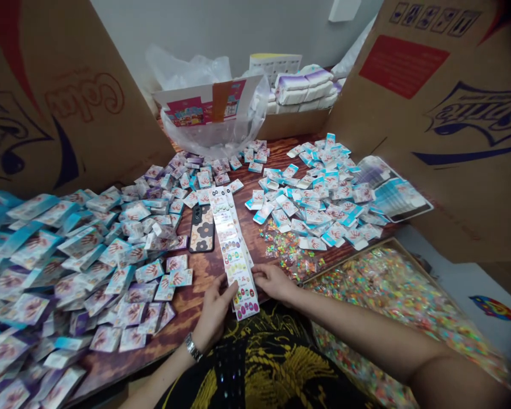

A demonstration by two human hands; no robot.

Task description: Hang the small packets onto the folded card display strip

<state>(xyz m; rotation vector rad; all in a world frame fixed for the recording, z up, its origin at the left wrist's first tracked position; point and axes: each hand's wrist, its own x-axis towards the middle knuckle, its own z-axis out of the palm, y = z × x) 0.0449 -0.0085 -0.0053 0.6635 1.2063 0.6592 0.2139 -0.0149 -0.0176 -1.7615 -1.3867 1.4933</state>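
Plain grey wall (289,28) behind a streaky reddish-brown wooden table (187,318)

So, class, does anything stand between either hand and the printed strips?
Nothing visible does. The left hand has its thumb on the top printed strip, and the right hand is at the strips' right edge. The phone lies left of them, out of the way.

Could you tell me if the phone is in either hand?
No, the phone lies on the table beside the paper strips.
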